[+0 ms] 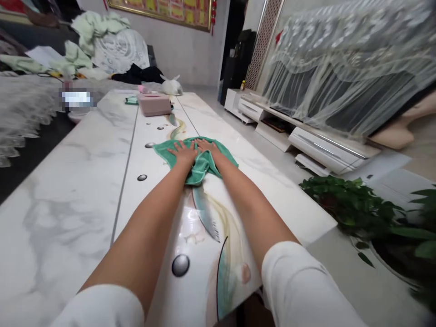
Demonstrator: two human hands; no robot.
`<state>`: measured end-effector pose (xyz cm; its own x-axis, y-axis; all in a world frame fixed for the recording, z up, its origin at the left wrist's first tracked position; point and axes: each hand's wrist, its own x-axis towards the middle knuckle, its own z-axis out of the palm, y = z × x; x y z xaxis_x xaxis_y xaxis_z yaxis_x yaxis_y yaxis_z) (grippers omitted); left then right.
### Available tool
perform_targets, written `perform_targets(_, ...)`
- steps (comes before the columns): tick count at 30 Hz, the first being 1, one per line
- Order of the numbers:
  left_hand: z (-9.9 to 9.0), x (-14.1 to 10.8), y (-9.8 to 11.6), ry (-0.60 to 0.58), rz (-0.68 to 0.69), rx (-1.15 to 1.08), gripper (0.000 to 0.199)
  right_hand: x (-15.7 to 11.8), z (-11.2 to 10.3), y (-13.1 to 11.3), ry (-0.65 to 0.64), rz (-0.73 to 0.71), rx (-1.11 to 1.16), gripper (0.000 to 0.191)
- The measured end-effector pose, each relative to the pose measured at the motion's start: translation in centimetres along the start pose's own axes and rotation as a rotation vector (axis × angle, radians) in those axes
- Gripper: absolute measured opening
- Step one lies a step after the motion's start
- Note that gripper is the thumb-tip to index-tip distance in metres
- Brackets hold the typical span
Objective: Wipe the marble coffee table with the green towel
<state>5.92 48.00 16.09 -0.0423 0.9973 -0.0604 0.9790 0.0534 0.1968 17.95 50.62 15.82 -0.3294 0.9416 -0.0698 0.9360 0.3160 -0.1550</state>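
A green cloth lies spread and partly bunched on the long white marble-patterned table. Both hands press on it from above, side by side, with the arms stretched forward. My left hand rests on the cloth's left part, its fingers spread. Just to its right, my right hand lies flat on the cloth, fingers pointing left and forward and partly blurred. A fold of the cloth sticks up between the wrists.
A pink box stands towards the table's far end, near a white plastic bag. Leafy plants are beyond the right edge. On the left is a sofa with a lace cover and piled clothes.
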Motion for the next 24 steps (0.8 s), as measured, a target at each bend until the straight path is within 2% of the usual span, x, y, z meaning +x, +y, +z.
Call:
perform_targets(2,-0.1,0.8,0.1,0.008,0.012,0.003,0.064,0.6,-0.1,0.5,0.004,0.020,0.002,0.059)
perform_targets(3,-0.1,0.4,0.2,0.007,0.027,0.004,0.064,0.0,0.0,0.6,0.005,0.038,0.000,0.060)
perform_targets(5,0.4,-1.9,0.4,-0.004,0.063,0.002,0.064,-2.9,0.3,0.8,0.000,0.070,-0.008,0.060)
perform_targets(7,1.2,-6.3,0.8,-0.024,0.110,0.012,0.063,-8.0,0.8,0.6,-0.013,0.077,-0.021,0.061)
perform_targets(11,3.1,-18.0,2.2,-0.053,0.228,0.053,0.065,-21.2,1.7,0.1,-0.030,0.084,-0.045,0.065)
perform_targets(13,3.8,-23.3,3.4,-0.049,0.264,0.050,0.065,-27.3,2.0,0.7,-0.027,0.110,-0.053,0.066)
perform_targets(16,4.8,-28.7,5.8,-0.021,0.300,0.035,0.065,-33.6,2.4,2.8,0.001,0.145,-0.064,0.066)
perform_targets(18,5.7,-30.5,7.8,-0.021,0.338,0.026,0.064,-35.8,2.7,4.6,0.023,0.152,-0.071,0.065)
perform_targets(20,6.6,-30.7,9.9,-0.040,0.394,0.012,0.064,-36.2,3.0,6.4,0.033,0.178,-0.076,0.064)
perform_targets(22,7.2,-29.0,12.4,-0.059,0.446,-0.006,0.064,-35.0,2.8,8.2,0.035,0.245,-0.073,0.064)
perform_targets(24,7.4,-25.6,15.0,-0.064,0.465,-0.031,0.065,-32.0,2.2,10.1,0.050,0.329,-0.057,0.064)
